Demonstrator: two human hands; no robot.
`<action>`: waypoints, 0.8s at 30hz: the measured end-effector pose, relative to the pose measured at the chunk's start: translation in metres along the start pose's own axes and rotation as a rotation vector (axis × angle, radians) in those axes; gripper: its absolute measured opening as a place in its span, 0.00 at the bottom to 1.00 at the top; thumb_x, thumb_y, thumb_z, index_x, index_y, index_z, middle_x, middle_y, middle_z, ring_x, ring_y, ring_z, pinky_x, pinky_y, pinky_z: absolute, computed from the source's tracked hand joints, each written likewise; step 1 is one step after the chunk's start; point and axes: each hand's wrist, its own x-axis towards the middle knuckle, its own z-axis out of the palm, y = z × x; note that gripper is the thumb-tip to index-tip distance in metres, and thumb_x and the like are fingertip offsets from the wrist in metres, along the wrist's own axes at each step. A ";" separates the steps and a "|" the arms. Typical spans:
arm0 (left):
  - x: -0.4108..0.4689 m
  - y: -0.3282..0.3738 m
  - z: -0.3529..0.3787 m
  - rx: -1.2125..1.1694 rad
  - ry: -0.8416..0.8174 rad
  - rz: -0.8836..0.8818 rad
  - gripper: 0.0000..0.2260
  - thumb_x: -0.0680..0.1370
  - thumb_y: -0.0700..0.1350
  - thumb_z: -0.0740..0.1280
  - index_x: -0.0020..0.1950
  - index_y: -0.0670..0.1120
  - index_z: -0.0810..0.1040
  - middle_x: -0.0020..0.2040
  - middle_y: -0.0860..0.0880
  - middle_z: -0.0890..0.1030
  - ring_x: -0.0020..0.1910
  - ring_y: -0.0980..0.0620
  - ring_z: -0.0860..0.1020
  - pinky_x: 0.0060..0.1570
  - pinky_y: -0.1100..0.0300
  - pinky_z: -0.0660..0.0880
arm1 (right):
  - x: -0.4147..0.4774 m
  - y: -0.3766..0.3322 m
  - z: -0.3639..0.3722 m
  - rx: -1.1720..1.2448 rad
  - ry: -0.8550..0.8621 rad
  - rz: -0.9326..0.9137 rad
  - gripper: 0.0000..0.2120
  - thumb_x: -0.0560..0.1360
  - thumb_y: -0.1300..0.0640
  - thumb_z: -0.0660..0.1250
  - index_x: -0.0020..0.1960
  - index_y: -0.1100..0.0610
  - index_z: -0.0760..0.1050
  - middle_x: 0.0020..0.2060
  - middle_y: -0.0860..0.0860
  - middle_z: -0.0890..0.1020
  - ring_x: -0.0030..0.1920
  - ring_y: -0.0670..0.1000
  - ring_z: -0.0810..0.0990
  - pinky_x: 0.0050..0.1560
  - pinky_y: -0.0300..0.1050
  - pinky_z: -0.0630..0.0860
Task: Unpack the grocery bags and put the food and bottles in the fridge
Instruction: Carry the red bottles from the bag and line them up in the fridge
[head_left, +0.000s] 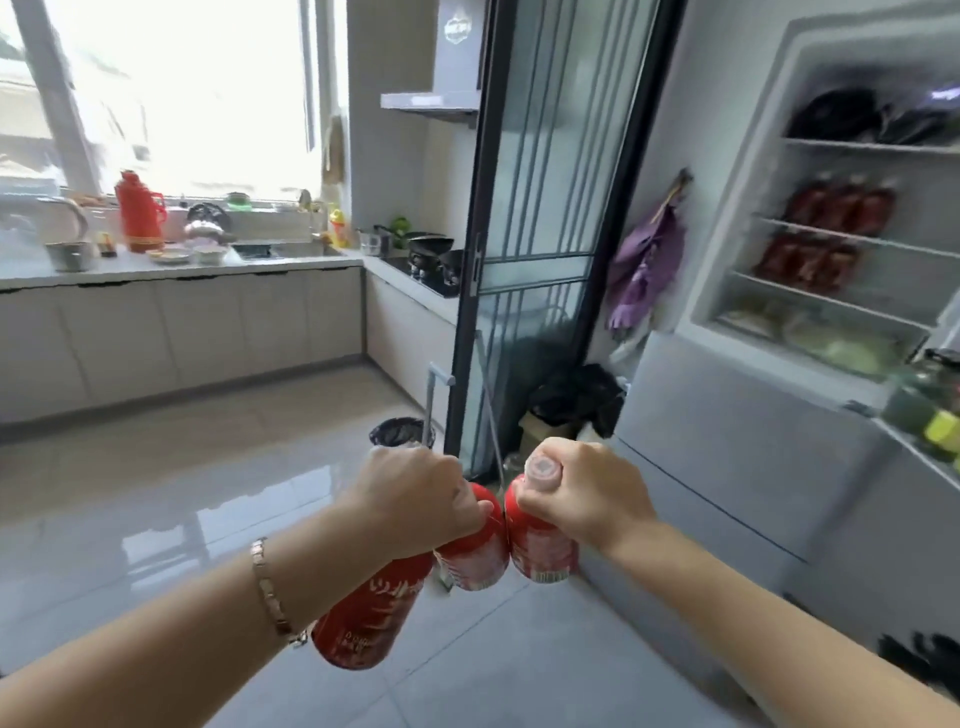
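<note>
Three red bottles hang by their necks from the hands. The left hand (415, 493) grips two: a tilted bottle (369, 618) under its wrist and a middle bottle (475, 561) beside its fingers. The right hand (587, 493) is curled round the cap end of a third bottle (543, 545), just beside the middle one. Above and right of the right hand the fridge (727, 441) stands open, with shelved red bottles (841, 208) inside. Just beyond the left hand stands a black-lined bin (397, 431); far beyond it, a red thermos flask (139, 213) stands on the bench (208, 267).
</note>
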 end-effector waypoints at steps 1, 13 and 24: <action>0.026 0.009 0.002 -0.004 0.002 0.025 0.20 0.76 0.61 0.55 0.44 0.47 0.76 0.45 0.49 0.81 0.43 0.48 0.77 0.41 0.58 0.68 | 0.013 0.019 -0.005 -0.006 0.019 0.029 0.13 0.69 0.44 0.67 0.44 0.54 0.75 0.41 0.49 0.81 0.46 0.53 0.78 0.41 0.43 0.69; 0.326 0.090 0.035 -0.031 0.059 0.372 0.18 0.77 0.58 0.54 0.39 0.46 0.72 0.35 0.51 0.75 0.36 0.49 0.72 0.39 0.59 0.67 | 0.180 0.212 -0.039 -0.075 0.210 0.370 0.14 0.69 0.45 0.68 0.45 0.56 0.76 0.41 0.51 0.82 0.45 0.56 0.79 0.43 0.45 0.73; 0.586 0.198 0.037 -0.083 0.158 0.638 0.19 0.76 0.62 0.55 0.41 0.47 0.69 0.37 0.51 0.74 0.37 0.48 0.72 0.39 0.58 0.67 | 0.308 0.398 -0.097 -0.084 0.367 0.666 0.14 0.69 0.48 0.67 0.32 0.53 0.66 0.30 0.46 0.74 0.35 0.52 0.74 0.30 0.40 0.63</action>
